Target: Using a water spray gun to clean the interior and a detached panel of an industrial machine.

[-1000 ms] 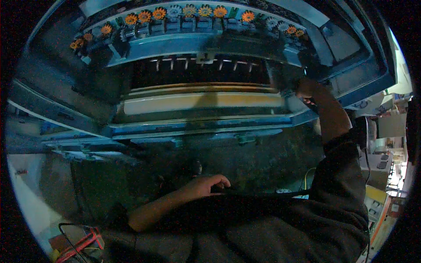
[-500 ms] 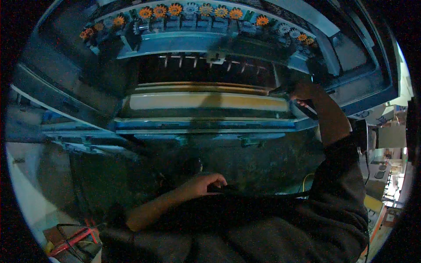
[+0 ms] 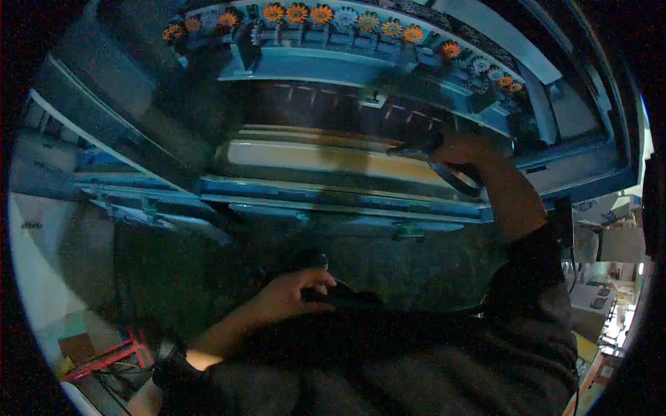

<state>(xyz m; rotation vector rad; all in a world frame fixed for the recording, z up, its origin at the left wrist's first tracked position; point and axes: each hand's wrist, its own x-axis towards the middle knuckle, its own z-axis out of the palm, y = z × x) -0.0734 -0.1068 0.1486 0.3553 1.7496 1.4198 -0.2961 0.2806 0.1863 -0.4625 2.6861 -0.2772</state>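
In front of me is an open machine with a long pale, yellowish roller [image 3: 298,158] lying across it. My right hand [image 3: 465,154] reaches in over the roller's right end. It is closed around a dark tool with a narrow tip [image 3: 409,148], which points left along the roller; a dark loop [image 3: 454,182] hangs below that hand. I cannot make out the tool's exact kind. Close to my body, my left hand [image 3: 295,291] has curled fingers around or against something dark, too dim to name.
A row of orange and grey toothed wheels [image 3: 320,14] runs along the machine's far side. Thin metal prongs [image 3: 316,94] stand behind the roller. The blue front edge [image 3: 312,194] crosses before me. A red frame [image 3: 104,359] stands at lower left.
My right hand and the dark tool have moved left along the roller. My left hand has shifted slightly left and its fingers are more curled. The whole view has tilted a little.
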